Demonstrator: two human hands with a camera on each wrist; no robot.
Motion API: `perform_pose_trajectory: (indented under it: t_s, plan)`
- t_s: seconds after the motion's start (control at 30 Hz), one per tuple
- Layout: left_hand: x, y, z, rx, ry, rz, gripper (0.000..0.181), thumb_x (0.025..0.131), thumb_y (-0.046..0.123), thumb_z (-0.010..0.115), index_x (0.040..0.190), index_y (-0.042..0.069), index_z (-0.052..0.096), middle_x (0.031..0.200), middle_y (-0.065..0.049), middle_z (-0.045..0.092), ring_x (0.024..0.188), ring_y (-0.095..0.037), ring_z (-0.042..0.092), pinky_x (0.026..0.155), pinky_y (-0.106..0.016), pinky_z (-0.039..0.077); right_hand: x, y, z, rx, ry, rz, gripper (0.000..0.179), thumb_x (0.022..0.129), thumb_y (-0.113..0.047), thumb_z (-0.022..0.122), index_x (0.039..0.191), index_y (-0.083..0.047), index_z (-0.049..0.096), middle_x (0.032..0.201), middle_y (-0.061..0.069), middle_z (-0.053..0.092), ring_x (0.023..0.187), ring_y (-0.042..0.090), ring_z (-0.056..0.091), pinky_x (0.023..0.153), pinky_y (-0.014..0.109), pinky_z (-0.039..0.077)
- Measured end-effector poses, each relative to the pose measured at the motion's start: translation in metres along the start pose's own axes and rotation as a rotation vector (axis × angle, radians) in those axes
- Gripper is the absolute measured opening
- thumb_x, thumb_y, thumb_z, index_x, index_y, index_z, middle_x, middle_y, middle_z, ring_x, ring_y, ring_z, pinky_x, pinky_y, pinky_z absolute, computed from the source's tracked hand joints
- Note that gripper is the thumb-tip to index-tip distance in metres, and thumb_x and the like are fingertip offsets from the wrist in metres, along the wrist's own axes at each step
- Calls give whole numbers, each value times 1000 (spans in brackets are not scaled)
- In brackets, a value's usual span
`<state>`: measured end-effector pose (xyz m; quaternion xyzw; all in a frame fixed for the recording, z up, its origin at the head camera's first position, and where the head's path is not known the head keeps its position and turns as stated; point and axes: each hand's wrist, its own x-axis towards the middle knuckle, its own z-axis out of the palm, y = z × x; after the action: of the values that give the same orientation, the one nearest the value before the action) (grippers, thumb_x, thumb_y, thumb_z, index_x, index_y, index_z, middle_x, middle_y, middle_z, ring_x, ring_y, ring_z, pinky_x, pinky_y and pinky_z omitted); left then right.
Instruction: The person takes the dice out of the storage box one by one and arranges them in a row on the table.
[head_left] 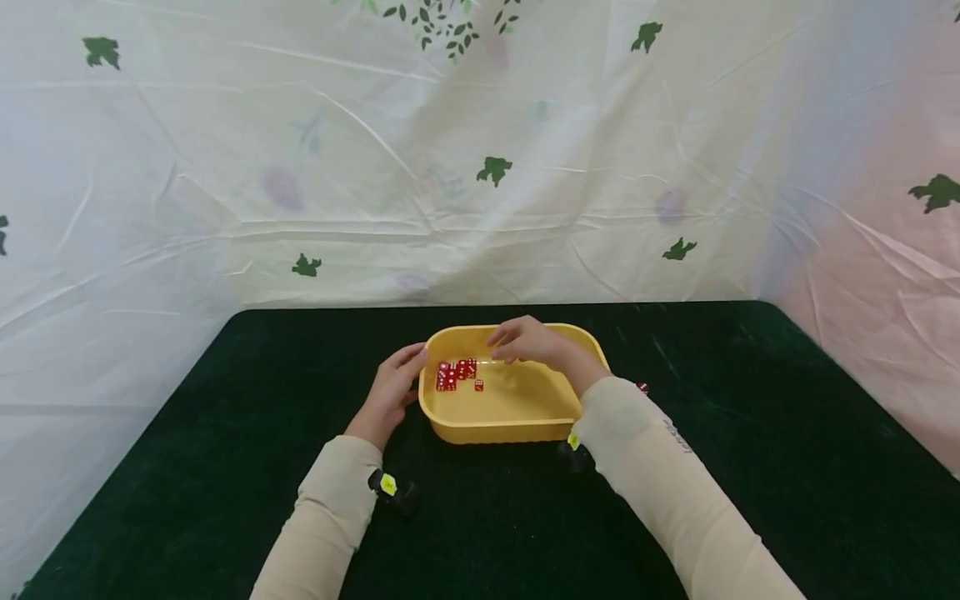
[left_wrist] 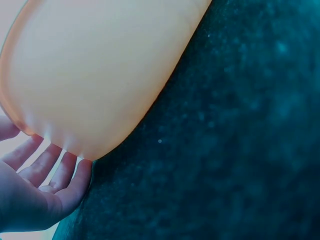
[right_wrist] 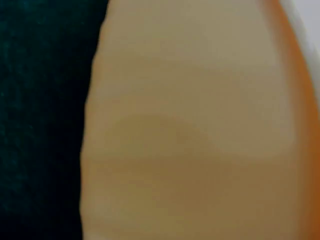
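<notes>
A yellow plastic tray [head_left: 495,432] sits on the dark green cloth. Several small red dice [head_left: 456,373] lie clustered in its far left corner. My left hand [head_left: 405,371] rests against the tray's left outer wall; in the left wrist view its straight fingers [left_wrist: 52,170] touch the tray's wall [left_wrist: 95,75]. My right hand [head_left: 508,348] hovers over the tray's far side, just right of the dice, fingers curled downward. Whether it pinches a die is hidden. The right wrist view gives only a blurred tray wall [right_wrist: 195,125].
One red die [head_left: 642,387] lies on the cloth [head_left: 750,433] beside my right forearm. A leaf-printed white sheet [head_left: 480,167] hangs behind and around the table. The table's edges fall away left and right.
</notes>
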<state>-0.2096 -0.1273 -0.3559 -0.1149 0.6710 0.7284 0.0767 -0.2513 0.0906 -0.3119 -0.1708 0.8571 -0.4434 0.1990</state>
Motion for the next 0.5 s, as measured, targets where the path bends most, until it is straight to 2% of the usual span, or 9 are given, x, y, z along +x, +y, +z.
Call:
perform_pose_trajectory:
  t_s: [0.23, 0.5]
  plan:
    - [1, 0, -1, 12, 4, -7, 36, 86, 32, 51, 118, 16, 49, 120, -4, 43, 106, -21, 41, 83, -41, 38, 4, 2, 12, -18, -43, -39, 25, 80, -12, 61, 100, 2, 59, 93, 8, 57, 77, 20, 53, 72, 35, 45]
    - [3, -1, -1, 4, 3, -6, 36, 86, 33, 51, 118, 16, 49, 119, -3, 44, 106, -21, 41, 83, -40, 39, 10, 7, 25, -2, -52, 5, 21, 78, -9, 62, 98, 0, 61, 83, 7, 57, 71, 24, 52, 66, 32, 45]
